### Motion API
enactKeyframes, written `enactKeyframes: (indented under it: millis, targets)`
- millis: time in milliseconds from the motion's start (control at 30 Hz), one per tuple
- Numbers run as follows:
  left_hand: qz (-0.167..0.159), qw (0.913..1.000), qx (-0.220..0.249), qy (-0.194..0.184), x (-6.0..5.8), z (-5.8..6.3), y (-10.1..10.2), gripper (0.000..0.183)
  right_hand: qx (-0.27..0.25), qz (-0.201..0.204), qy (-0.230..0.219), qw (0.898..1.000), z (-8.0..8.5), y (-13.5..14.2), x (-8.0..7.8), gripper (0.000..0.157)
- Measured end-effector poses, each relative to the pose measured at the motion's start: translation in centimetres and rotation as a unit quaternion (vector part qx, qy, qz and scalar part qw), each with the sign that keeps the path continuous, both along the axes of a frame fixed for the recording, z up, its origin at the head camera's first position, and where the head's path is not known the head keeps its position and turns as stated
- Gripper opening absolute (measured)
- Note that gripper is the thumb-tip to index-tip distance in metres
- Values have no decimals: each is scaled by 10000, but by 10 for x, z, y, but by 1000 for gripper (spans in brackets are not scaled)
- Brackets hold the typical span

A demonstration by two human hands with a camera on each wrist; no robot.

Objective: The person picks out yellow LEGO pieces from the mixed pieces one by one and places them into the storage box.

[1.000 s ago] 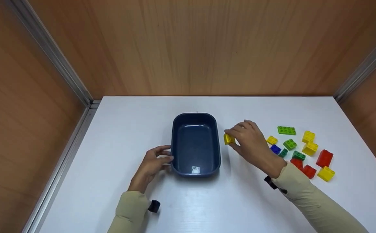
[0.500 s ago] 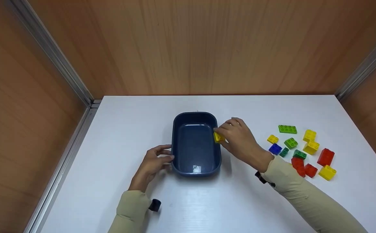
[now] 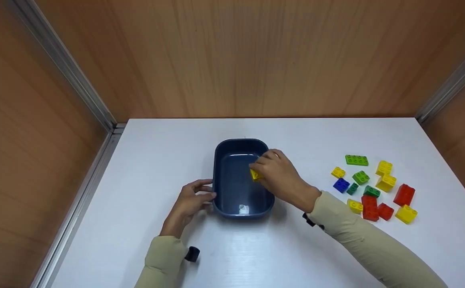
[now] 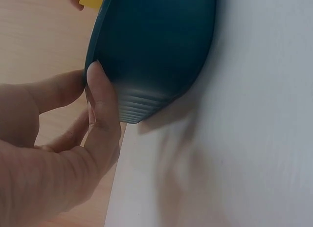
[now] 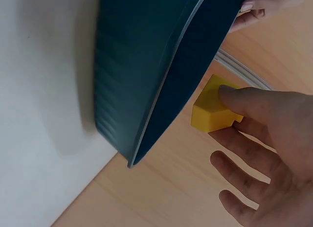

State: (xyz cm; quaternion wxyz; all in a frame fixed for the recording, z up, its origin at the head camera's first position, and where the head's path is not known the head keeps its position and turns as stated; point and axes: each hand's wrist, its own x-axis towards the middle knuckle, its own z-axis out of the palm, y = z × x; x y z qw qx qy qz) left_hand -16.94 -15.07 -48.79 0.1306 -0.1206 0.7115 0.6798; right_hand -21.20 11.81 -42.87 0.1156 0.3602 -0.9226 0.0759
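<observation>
A dark blue rectangular tray (image 3: 243,215) with a deep wall stands at the middle of the white table. My left hand (image 3: 190,204) holds its left side near the rim, thumb and fingers at the edge in the left wrist view. Over the inside of the tray, my right hand (image 3: 282,176) pinches a yellow toy brick (image 5: 212,107) between thumb and fingers. In the right wrist view this brick is above the rim, apart from the tray, while the other fingers are spread.
Right of the tray lie several loose toy bricks: a long light green brick (image 3: 356,160), a blue brick (image 3: 341,185), a red brick (image 3: 404,195) and a yellow brick (image 3: 406,214) among them. Wooden panels (image 3: 256,60) enclose the table at the back and sides.
My right hand has moved left with the yellow toy brick, from beside the tray, across its right rim, to above its inside. My left hand has stayed at the tray's left side.
</observation>
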Motion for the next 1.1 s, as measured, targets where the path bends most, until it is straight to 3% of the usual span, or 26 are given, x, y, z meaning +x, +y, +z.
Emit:
enactKeyframes:
  millis: [333, 533, 1100]
  targets:
    - [-54, 10000, 35, 29, 2, 1, 0, 47, 158, 478, 37, 9987, -3, -17, -3, 27]
    - [-67, 10000, 27, 15, 1, 2, 0, 47, 260, 624, -179, 9976, -3, -28, -3, 23]
    - [-29, 10000, -47, -80, -1, -1, -1, 47, 1093, 956, -394, 9886, -5, -55, -10, 24]
